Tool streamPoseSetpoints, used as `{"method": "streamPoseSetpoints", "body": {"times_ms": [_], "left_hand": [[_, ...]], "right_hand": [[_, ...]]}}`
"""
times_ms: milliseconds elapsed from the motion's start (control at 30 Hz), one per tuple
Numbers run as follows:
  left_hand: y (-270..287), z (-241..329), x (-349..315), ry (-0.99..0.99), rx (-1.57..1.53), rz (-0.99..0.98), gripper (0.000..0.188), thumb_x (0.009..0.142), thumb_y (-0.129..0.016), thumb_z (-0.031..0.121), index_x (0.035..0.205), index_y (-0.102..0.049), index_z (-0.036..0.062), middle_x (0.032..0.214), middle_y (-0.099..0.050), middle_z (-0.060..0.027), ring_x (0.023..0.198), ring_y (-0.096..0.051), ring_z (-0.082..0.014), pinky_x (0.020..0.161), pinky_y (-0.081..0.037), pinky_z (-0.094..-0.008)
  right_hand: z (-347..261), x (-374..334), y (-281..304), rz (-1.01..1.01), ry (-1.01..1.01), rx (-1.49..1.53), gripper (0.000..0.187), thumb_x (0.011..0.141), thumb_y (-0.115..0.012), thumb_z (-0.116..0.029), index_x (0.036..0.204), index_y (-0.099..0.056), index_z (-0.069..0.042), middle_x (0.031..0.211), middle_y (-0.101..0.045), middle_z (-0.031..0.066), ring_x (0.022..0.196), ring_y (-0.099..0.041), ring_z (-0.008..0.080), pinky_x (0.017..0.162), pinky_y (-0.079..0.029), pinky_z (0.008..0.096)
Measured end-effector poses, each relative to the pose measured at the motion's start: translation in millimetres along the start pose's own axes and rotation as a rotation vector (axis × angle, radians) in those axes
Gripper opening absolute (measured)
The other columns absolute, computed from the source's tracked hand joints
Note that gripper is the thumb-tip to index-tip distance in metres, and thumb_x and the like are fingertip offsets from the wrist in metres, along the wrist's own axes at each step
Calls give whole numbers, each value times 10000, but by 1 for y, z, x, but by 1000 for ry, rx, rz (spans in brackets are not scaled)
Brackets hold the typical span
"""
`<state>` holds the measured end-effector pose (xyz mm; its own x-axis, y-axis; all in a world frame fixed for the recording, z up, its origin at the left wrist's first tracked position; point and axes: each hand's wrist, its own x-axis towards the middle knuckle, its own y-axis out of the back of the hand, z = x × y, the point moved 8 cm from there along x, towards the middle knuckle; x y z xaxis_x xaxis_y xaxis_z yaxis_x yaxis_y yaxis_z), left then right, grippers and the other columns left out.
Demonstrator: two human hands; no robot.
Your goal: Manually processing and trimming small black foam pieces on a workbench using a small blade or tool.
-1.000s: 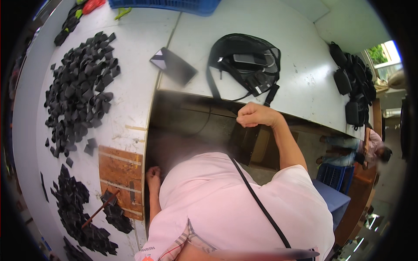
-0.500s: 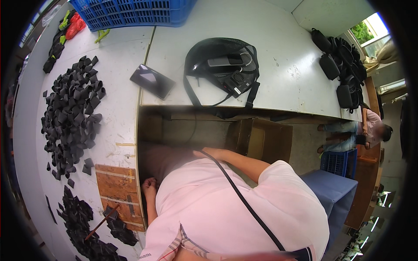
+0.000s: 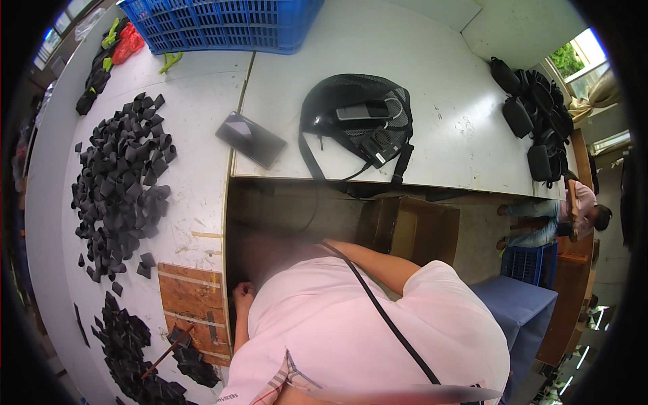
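Bare tabletop [image 3: 202,202] lies between black pieces [image 3: 125,182] and tablet [image 3: 251,140].

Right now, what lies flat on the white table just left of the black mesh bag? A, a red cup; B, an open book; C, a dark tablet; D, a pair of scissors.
C: a dark tablet lies flat on the white table, just left of the black mesh bag.

Bright daylight from the window [image 3: 565,59] at upper right; fisheye edges bend and darken; centre blurred.
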<state>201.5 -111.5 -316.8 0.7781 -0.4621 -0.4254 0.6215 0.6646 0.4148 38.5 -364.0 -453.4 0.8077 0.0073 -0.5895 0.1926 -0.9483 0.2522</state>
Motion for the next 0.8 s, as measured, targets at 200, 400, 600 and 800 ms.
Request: {"method": "streamPoseSetpoints", "body": {"times_ms": [200, 400, 600, 800], "left_hand": [[-3, -1, 9, -54, 95, -50, 144, 698, -561, 91, 763, -607, -29, 615, -599, -88, 575, -538, -98, 541, -427, -250], [-8, 1, 26, -96, 151, -103, 144, 692, -571, 102, 750, -617, -22, 617, -604, -84, 573, -544, -94, 544, -430, -247], [-14, -11, 43, -106, 111, -175, 119, 693, -580, 83, 741, -620, -18, 608, -600, -52, 576, -536, -73, 549, -428, -227], [-20, -8, 53, -87, 87, -225, 83, 705, -586, 60, 732, -619, -12, 615, -591, -24, 585, -519, -53, 554, -421, -209]], "right_hand": [[19, 17, -20, 7, 83, -274, 363, 860, -334, -210, 1197, -413, -101, 896, -569, 221, 850, -560, 353, 760, -448, 392], [-5, -23, 3, 110, 87, -25, 319, 854, -341, -200, 1133, -457, -100, 920, -558, 228, 871, -554, 344, 761, -446, 384], [-99, -109, 54, 129, 38, -5, 298, 850, -369, -242, 1038, -523, -69, 851, -584, 195, 793, -571, 305, 698, -455, 362], [-87, -135, 59, 86, -263, 129, 432, 847, -389, -404, 878, -615, -37, 849, -604, 181, 760, -581, 276, 689, -451, 354]]}}
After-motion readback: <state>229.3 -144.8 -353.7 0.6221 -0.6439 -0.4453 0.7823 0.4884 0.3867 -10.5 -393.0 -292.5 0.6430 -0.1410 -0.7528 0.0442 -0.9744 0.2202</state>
